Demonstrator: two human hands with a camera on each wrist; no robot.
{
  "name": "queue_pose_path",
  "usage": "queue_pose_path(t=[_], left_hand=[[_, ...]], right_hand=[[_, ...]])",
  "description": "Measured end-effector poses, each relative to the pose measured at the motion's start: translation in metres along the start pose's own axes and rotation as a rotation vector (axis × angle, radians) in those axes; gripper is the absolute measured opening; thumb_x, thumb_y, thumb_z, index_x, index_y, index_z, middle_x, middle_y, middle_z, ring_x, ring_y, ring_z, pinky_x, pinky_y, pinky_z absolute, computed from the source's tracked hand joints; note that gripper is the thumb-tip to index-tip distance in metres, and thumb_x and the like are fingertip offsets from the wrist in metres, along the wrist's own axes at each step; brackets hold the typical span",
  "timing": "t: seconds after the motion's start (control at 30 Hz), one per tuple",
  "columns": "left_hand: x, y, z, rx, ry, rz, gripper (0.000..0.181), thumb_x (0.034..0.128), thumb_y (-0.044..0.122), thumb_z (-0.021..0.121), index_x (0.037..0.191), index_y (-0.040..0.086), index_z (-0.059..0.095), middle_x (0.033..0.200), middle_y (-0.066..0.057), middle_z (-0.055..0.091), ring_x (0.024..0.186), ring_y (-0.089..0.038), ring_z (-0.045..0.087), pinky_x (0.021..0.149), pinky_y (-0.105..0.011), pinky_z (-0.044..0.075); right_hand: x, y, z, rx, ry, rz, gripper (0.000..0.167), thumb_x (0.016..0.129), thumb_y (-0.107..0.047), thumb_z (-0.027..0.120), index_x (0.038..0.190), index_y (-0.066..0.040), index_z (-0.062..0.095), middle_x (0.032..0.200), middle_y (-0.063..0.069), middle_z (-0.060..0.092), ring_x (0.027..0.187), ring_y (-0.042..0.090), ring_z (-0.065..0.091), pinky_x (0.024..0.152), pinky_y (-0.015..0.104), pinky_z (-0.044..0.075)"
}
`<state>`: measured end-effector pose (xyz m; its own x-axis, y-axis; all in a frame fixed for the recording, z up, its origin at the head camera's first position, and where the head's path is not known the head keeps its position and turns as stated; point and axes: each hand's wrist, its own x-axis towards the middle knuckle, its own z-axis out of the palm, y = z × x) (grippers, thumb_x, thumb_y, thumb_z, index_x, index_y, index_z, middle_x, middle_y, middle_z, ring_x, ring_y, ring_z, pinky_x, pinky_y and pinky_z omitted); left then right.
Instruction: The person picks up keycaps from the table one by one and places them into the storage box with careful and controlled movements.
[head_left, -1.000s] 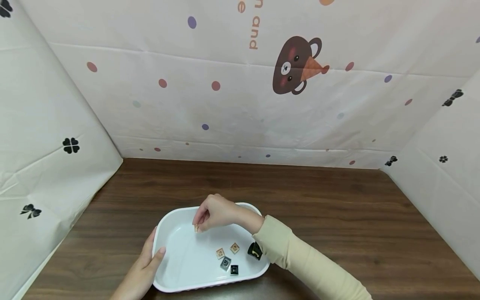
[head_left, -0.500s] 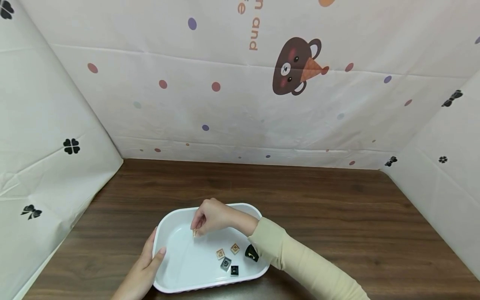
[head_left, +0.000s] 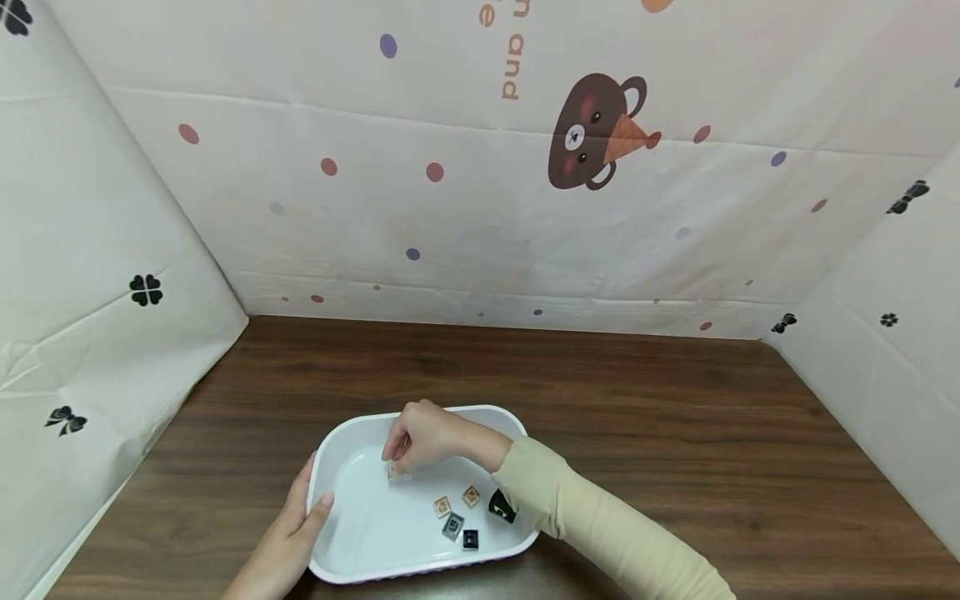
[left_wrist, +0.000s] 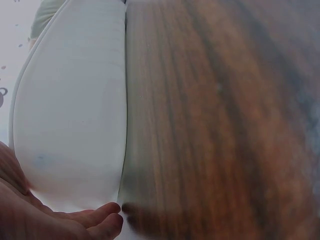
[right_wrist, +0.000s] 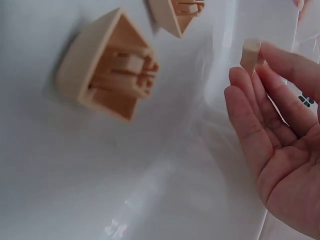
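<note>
White printed sheeting (head_left: 360, 225) behind and at both sides; below, a brown wood-grain table (head_left: 645, 417), with a white plastic tray (head_left: 360, 533) on top. Above the far-left part of the tray floor, right hand (head_left: 431, 437) in a narrow grip: one beige keycap (right_wrist: 250, 54) pinched between thumb and fingertips, touching the floor or just over it, hard to tell which. At the tray's left end, left hand (head_left: 288, 533), thumb over the rim, fingers against the outer wall, tray held in that grip.

Possible trouble: a slip of the pinched keycap, from small, smooth, slanting sides and little surface to hold; a skid of the tray, from uneven pressure at the left end alone; a nudge to loose pieces, from a low cuff.

Nearer and to the right, inside the tray: two loose beige keycaps (head_left: 456, 502), hollow sides showing; a grey keycap (head_left: 453, 526) just beside; a black keycap (head_left: 470, 540) close to the near wall; a black piece with a gold mark (head_left: 501, 507), partly hidden. In the way: cream sleeve (head_left: 592, 517) across the right end.
</note>
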<state>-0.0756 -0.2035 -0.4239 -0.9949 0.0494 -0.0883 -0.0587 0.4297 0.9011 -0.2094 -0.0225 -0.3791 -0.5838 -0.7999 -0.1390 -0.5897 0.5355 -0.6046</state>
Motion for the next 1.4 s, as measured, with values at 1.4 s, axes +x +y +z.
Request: queue_pose_path(t=[1.4], left_hand=[[0.001, -0.003, -0.001, 0.016, -0.009, 0.020, 0.058, 0.1003, 0.017, 0.032, 0.143, -0.003, -0.001, 0.143, -0.035, 0.007, 0.123, -0.052, 0.021, 0.084, -0.055, 0.042]], right_hand=[[-0.050, 0.000, -0.061, 0.367, 0.230, -0.045, 0.020, 0.076, -0.007, 0.073, 0.096, -0.002, 0.071, 0.090, 0.009, 0.070, 0.076, 0.007, 0.062, 0.069, 0.024, 0.051]])
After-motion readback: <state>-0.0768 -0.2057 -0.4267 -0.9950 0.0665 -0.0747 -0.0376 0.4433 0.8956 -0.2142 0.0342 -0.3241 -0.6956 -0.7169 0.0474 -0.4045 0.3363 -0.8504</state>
